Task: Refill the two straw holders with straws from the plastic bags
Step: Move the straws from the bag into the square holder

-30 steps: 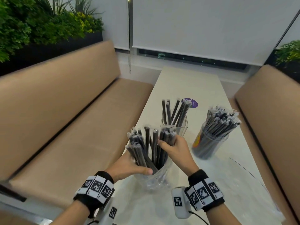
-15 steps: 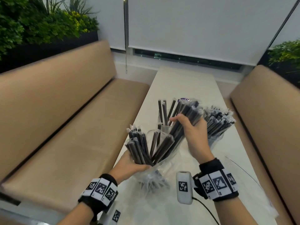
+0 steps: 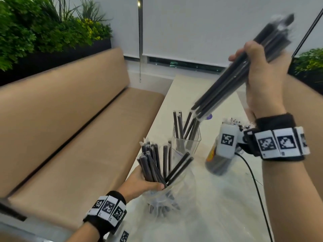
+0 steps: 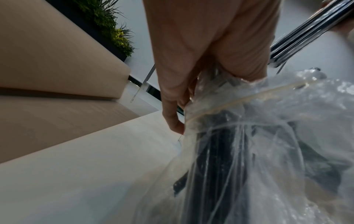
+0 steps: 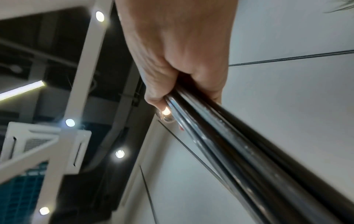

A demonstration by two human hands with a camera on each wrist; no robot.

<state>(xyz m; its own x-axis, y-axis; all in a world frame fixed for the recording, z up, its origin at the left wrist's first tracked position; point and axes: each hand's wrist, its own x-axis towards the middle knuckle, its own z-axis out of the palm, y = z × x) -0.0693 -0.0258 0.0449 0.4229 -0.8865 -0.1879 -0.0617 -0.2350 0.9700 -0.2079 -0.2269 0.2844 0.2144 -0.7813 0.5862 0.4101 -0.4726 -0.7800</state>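
Note:
My left hand (image 3: 139, 182) grips a clear plastic bag (image 3: 167, 199) around its neck, and several black wrapped straws (image 3: 153, 163) fan out of its top; the left wrist view shows the fingers (image 4: 172, 115) curled on the bag (image 4: 249, 136). High at the right, my right hand (image 3: 262, 74) grips a tilted bundle of black straws (image 3: 232, 77), lower ends just above the clear square holder (image 3: 186, 142), which has a few straws in it. The right wrist view shows the fingers (image 5: 172, 78) wrapped round the bundle (image 5: 249, 144). A round holder (image 3: 215, 163) full of straws stands behind my right wrist, mostly hidden.
The pale narrow table (image 3: 192, 88) runs away from me between two tan benches (image 3: 70, 128). Loose clear plastic (image 3: 218, 215) lies on the near tabletop, with a thin black cable (image 3: 257, 186) across it. Planters (image 3: 43, 28) line the back left.
My right hand pulled a bundle of straws out of the bag and lifted it up and to the right, above the square holder. The left hand kept its hold on the bag.

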